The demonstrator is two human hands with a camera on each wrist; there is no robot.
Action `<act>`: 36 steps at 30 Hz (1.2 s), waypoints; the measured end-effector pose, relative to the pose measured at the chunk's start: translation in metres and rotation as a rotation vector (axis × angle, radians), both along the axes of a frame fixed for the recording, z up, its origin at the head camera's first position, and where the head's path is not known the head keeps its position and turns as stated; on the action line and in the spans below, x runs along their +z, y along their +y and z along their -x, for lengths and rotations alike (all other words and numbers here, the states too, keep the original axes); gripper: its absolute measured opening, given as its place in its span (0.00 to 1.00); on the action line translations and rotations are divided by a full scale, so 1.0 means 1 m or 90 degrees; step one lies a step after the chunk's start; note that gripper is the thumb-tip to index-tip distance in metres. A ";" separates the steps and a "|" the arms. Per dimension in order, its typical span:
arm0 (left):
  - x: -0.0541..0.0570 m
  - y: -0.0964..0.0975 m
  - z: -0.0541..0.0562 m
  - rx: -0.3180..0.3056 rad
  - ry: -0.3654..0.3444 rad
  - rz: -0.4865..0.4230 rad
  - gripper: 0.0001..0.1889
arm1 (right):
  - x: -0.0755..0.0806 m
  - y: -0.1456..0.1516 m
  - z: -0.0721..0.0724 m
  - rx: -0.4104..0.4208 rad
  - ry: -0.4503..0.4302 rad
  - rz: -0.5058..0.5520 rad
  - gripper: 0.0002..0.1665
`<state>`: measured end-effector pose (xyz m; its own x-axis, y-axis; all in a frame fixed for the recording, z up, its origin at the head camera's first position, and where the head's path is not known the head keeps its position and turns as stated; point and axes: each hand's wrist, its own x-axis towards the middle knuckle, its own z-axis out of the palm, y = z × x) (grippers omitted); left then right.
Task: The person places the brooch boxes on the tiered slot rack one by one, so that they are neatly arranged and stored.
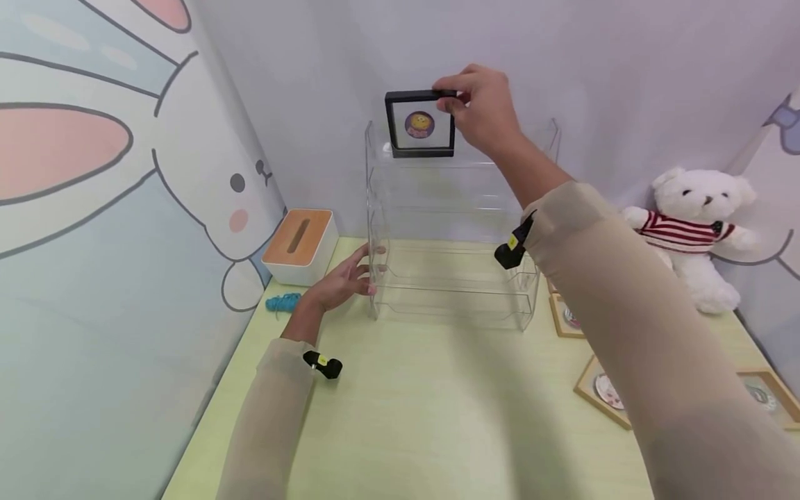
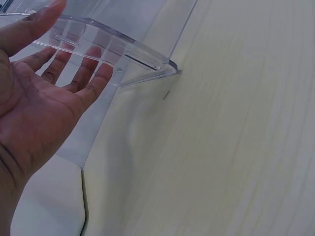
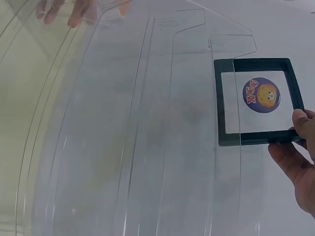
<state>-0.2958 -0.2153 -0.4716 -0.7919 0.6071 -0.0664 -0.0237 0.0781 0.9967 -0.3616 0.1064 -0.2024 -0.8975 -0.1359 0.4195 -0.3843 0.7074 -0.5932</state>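
Note:
My right hand [image 1: 484,107] pinches the upper right corner of a black square display frame [image 1: 451,132]. Inside its clear pane sits a round purple badge [image 1: 419,125] with a yellow cartoon face. The frame is upright at the top tier of a clear acrylic tiered rack [image 1: 453,290]; whether it touches the tier I cannot tell. Low on the rack's left side, my left hand [image 1: 340,283] rests its spread fingers against the side panel. In the left wrist view that hand [image 2: 42,105] shows its palm, with fingers extended at the clear plastic.
Left of the rack stand a white tissue box with a wooden lid [image 1: 298,236] and a blue string bundle [image 1: 283,302]. Wooden frames with round badges [image 1: 587,389] lie on the right of the pale table [image 1: 400,403]. A white teddy bear [image 1: 694,215] sits behind them.

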 end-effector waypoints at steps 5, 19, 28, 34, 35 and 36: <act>-0.001 0.000 -0.002 -0.002 -0.008 -0.006 0.51 | -0.005 -0.003 0.001 0.025 0.004 -0.015 0.23; -0.004 -0.002 -0.003 0.000 0.000 0.005 0.51 | -0.009 0.004 -0.001 0.043 -0.022 -0.029 0.28; -0.003 0.003 0.000 0.004 -0.002 0.000 0.49 | -0.014 0.024 -0.004 0.043 -0.001 -0.039 0.35; -0.003 0.001 0.000 0.002 0.002 0.002 0.50 | -0.015 0.045 -0.012 0.059 0.040 -0.036 0.38; -0.004 0.000 0.000 0.002 0.002 0.002 0.50 | -0.016 0.049 -0.013 0.067 0.051 -0.036 0.38; -0.004 0.000 0.000 0.002 0.002 0.002 0.49 | -0.017 0.054 -0.013 0.074 0.059 -0.037 0.38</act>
<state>-0.2961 -0.2150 -0.4752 -0.7936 0.6048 -0.0663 -0.0212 0.0814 0.9965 -0.3481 0.1609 -0.2190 -0.8319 -0.2626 0.4888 -0.5168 0.6874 -0.5103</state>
